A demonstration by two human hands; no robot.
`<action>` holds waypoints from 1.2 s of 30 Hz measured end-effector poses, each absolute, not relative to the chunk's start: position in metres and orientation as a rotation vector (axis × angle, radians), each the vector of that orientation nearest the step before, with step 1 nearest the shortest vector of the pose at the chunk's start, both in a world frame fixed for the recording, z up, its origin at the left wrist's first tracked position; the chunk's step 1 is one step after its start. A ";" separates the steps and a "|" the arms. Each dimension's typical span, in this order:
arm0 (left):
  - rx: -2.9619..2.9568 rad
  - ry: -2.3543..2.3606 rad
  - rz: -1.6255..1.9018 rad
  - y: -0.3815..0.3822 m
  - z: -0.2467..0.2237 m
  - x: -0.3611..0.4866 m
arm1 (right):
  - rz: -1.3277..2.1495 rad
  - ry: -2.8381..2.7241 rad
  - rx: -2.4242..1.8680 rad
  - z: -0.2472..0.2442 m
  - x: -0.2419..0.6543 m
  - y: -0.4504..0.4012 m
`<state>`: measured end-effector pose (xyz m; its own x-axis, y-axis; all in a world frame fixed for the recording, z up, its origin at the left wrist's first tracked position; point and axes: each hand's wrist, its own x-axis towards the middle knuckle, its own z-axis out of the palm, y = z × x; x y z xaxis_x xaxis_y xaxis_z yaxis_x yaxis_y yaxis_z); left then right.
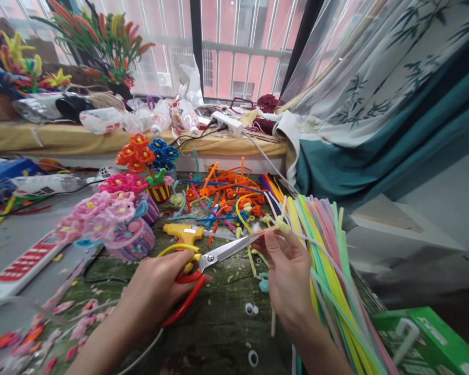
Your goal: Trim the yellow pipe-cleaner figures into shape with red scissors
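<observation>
My left hand point(160, 284) grips the handles of a pair of scissors point(221, 253), one handle red and the other yellow. The silver blades point right, and their tips reach the fingers of my right hand point(287, 271). Pinched in that hand is a pale yellow fuzzy pipe cleaner piece point(282, 225); its exact shape is partly hidden by the fingers. Behind the scissors lies a yellow glue gun point(183, 232). Right beside my right hand, a large bundle of pastel pipe cleaners point(328, 250) spreads over the table.
Orange pipe cleaner pieces point(234, 190) lie heaped at the back. Fuzzy flower pots point(131, 237) stand on the left, near a white power strip with red markings point(27, 268). Googly eyes point(252, 357) dot the table point(219, 333). A green box point(433, 333) sits lower right.
</observation>
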<state>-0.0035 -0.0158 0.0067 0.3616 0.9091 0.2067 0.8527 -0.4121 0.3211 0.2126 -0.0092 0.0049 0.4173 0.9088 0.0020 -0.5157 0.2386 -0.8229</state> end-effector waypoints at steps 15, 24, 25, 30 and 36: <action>2.501 1.591 0.520 -0.016 0.006 -0.008 | 1.046 -0.609 -0.895 0.006 0.212 -0.009; 2.255 1.684 0.786 -0.013 0.020 0.003 | 0.995 -0.641 -0.907 0.002 0.216 -0.006; 2.253 1.692 0.780 -0.013 0.020 0.003 | 0.998 -0.643 -0.901 0.003 0.216 -0.007; 2.330 1.705 0.667 -0.016 0.016 0.003 | 1.015 -0.641 -0.861 0.006 0.216 -0.008; 2.371 1.724 0.556 -0.017 0.013 -0.002 | 1.008 -0.659 -0.864 0.008 0.216 -0.008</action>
<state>-0.0015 -0.0165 0.0130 0.2674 0.9418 0.2036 0.8833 -0.3241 0.3388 0.2156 -0.0085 0.0084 0.3982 0.9137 0.0816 -0.4409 0.2687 -0.8564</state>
